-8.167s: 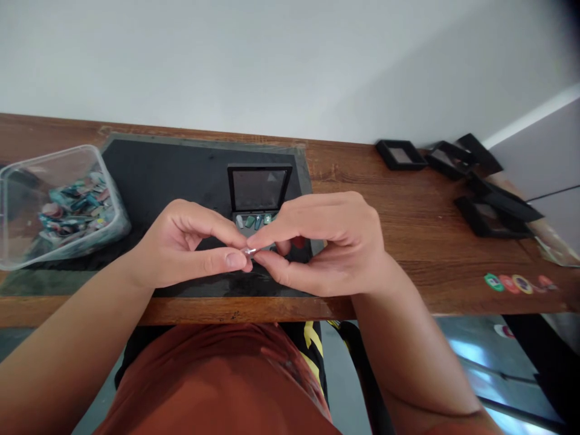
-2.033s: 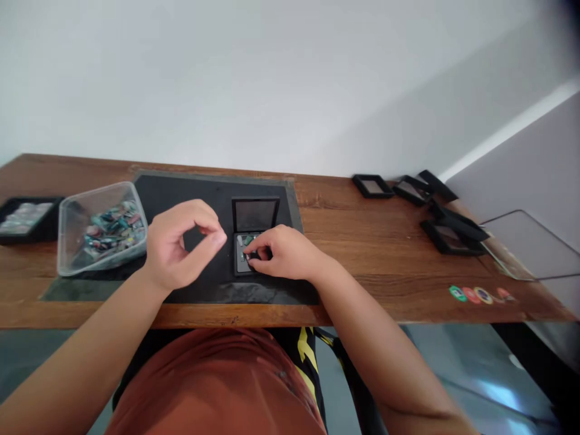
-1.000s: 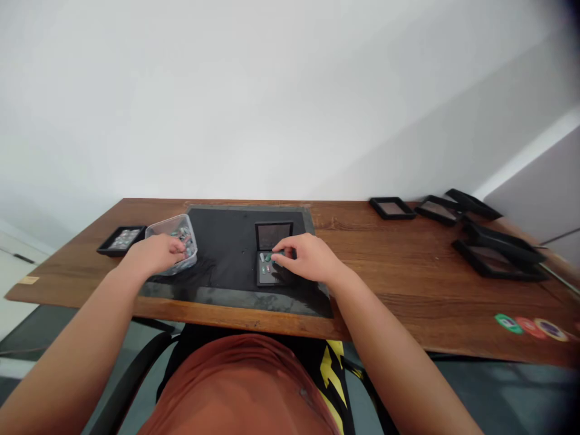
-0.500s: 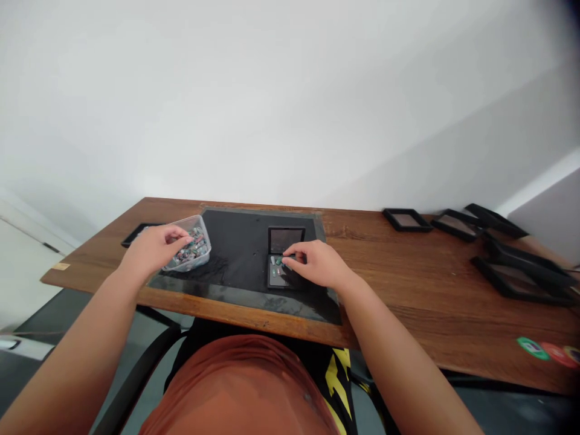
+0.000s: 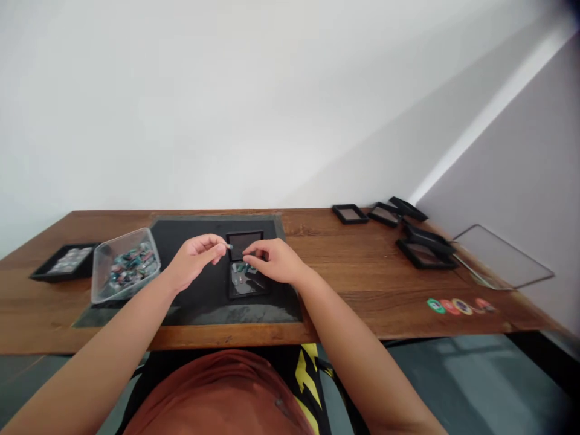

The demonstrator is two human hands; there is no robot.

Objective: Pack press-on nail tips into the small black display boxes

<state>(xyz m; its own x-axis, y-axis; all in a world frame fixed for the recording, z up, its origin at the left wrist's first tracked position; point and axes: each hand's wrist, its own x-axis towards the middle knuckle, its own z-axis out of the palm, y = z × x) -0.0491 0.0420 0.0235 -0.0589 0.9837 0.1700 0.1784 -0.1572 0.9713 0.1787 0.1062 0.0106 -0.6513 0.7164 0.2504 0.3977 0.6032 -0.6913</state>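
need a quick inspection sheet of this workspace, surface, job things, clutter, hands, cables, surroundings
Surface: brown wooden table, dark mat on it
Job's things: open black case with small pieces inside; clear bin of mixed pieces to its left
Clutter: black cases and round stickers at right; black tray at far left
Left hand: pinches a teal piece
Right hand: at the case, grip unclear
Cables: none certain; thin dark loop at right, cable or frame unclear
Surroundings: white wall behind
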